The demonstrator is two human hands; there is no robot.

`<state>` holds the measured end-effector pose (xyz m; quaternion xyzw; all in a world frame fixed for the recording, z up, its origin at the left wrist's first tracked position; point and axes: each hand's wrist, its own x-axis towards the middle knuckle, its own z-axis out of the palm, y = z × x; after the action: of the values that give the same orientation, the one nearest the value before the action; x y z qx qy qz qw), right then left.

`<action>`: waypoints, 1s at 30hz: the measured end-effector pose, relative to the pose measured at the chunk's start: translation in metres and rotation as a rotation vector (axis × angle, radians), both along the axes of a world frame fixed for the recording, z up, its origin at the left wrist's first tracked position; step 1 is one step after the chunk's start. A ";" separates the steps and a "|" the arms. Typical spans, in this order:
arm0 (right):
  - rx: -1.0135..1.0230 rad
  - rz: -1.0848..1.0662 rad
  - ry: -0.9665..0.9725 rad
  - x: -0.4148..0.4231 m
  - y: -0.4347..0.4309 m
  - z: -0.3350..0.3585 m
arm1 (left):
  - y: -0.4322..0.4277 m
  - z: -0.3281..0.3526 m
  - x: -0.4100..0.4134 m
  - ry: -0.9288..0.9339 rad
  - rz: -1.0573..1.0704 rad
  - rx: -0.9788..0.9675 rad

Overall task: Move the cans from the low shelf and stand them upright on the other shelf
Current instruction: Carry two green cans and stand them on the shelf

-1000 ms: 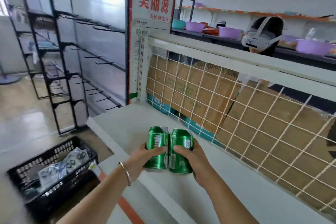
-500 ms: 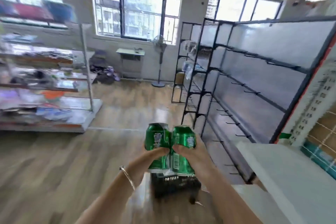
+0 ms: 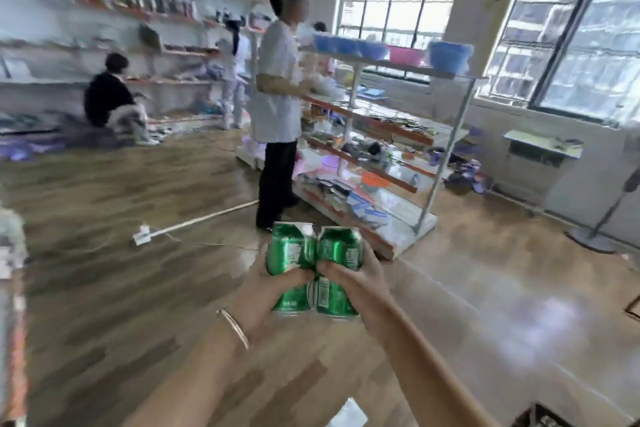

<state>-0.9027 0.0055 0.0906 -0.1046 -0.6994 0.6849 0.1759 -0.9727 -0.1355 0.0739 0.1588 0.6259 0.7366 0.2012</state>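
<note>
Cans (image 3: 313,269) half-hidden behind gripping hands (image 3: 322,282)

Bright daylight pours through the windows (image 3: 568,35) on the right, throwing white glare on the floor (image 3: 540,322). Motion blur smears the left side; edges bend with wide-angle distortion.

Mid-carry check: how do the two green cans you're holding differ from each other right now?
The left can is gripped by the left hand, the right can by the right hand. The left can's rim looks dented; the right can's looks rounder. The left can tilts slightly left, the right can slightly right. Both are green, roughly upright, pressed side by side over the floor.
</note>
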 end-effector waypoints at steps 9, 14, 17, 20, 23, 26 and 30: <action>-0.022 0.552 -0.113 -0.187 -0.085 -0.016 | -0.108 -0.015 -0.111 -0.010 0.489 0.016; 0.006 0.811 -0.159 -0.285 -0.114 -0.012 | -0.136 -0.013 -0.172 -0.037 0.698 0.084; 0.000 0.912 -0.126 -0.330 -0.138 -0.004 | -0.153 -0.008 -0.204 -0.024 0.801 0.108; 0.015 1.057 -0.048 -0.362 -0.168 0.006 | -0.176 -0.004 -0.225 0.024 0.920 0.111; 0.024 1.157 -0.023 -0.384 -0.203 0.004 | -0.203 -0.003 -0.234 0.042 0.978 0.095; 0.009 1.221 -0.041 -0.405 -0.242 -0.004 | -0.234 -0.004 -0.242 0.034 1.059 0.071; -0.002 1.325 -0.036 -0.430 -0.298 -0.010 | -0.276 -0.007 -0.253 0.052 1.126 0.047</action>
<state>-1.3324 -0.2925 0.0805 0.3359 -0.6180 0.6470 -0.2945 -1.2262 -0.4113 0.0673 -0.1772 0.6020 0.7401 -0.2419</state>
